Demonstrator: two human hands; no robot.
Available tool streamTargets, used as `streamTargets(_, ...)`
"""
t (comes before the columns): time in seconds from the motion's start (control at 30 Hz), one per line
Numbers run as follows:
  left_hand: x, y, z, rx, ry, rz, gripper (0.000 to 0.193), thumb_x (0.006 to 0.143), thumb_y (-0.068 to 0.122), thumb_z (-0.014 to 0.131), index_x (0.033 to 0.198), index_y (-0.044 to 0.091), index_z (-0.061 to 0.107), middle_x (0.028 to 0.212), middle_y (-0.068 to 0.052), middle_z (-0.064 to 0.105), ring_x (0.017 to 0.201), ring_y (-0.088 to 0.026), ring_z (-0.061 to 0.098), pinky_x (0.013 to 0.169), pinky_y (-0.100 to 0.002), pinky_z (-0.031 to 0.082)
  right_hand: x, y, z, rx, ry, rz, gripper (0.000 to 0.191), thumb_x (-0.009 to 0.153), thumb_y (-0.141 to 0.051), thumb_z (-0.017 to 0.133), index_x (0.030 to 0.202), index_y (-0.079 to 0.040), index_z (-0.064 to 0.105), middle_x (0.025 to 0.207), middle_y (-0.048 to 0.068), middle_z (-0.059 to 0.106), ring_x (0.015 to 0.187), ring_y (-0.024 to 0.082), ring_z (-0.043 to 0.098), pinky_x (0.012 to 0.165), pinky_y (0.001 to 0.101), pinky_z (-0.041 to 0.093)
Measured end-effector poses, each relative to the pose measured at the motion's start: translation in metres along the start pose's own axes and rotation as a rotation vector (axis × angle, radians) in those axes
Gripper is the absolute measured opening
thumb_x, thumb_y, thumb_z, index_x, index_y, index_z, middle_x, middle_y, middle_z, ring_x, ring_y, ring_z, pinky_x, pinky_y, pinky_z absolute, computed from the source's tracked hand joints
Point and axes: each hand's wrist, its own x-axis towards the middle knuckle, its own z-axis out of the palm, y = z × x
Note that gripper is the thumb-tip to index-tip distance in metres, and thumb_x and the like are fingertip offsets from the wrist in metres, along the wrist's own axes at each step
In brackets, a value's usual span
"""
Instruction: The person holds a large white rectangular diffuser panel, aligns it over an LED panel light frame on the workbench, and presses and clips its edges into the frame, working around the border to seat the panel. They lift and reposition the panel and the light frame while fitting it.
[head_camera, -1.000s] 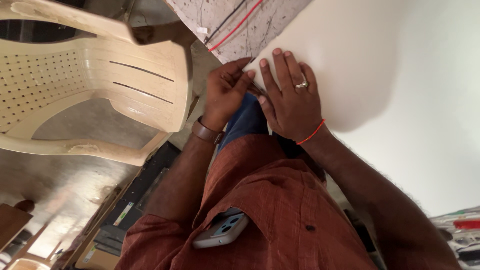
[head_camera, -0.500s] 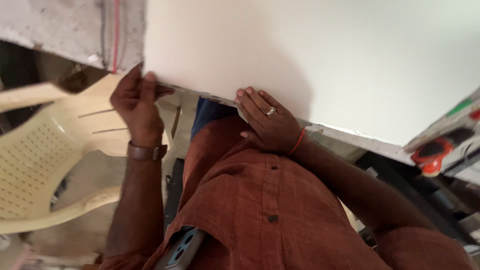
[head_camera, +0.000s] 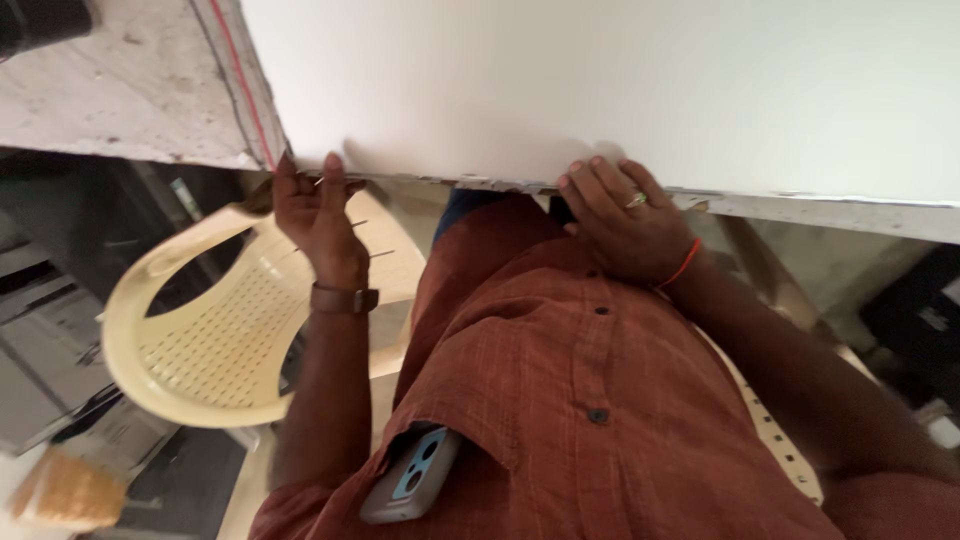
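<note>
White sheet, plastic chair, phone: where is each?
White sheet (head_camera: 620, 90), head view, its bare middle.
Plastic chair (head_camera: 200, 350), head view, perforated seat.
Phone (head_camera: 412, 478), head view, its back, in the shirt pocket.

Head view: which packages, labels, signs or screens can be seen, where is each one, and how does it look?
No label, sign or lit screen shows.
Phone: in the shirt pocket at the bottom, back side out, grey case with a light blue camera panel; its screen is hidden.
Possible package: bottom left corner, tan and blurred; its kind cannot be told.
White sheet: on the table at the top, plain, held at its edge by the left hand and right hand.
</note>
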Motion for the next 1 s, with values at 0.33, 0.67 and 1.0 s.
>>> streamTargets(0.33,-0.024,0.008,0.035,0.182,0.056,0.011,0.117,0.079,0.009,0.091,0.16,0.004,0.007,0.14,-0.015,0.051,0.096,-0.018,0.065,0.084,-0.034,0.064,-0.018,0.022,-0.006,-0.07,0.031,-0.033,0.039,0.102,-0.027,0.065,0.135,-0.008,0.07,0.138,0.006,0.062,0.132,0.021,0.057,0.117,0.0397,0.045)
streamTargets(0.67,-0.096,-0.009,0.107,-0.26,-0.116,-0.461,0.041,0.092,0.02,0.079,0.117,-0.003,0.058,0.104,-0.016,0.072,0.088,-0.022,0.074,0.073,-0.037,0.062,-0.014,0.034,-0.001,-0.022,0.137,-0.072,0.022,0.104,-0.009,0.068,0.125,-0.007,0.074,0.129,0.006,0.064,0.121,0.021,0.061,0.1,0.0385,0.053)
streamTargets(1.0,-0.088,-0.012,0.144,-0.477,-0.007,-0.203,0.014,0.095,0.007,0.077,0.091,-0.001,0.067,0.084,-0.013,0.075,0.071,-0.019,0.074,0.067,-0.034,0.067,0.018,0.059,-0.007,-0.077,0.057,-0.271,0.032,0.104,-0.018,0.068,0.134,-0.013,0.076,0.112,0.001,0.06,0.106,0.018,0.056,0.1,0.036,0.046)
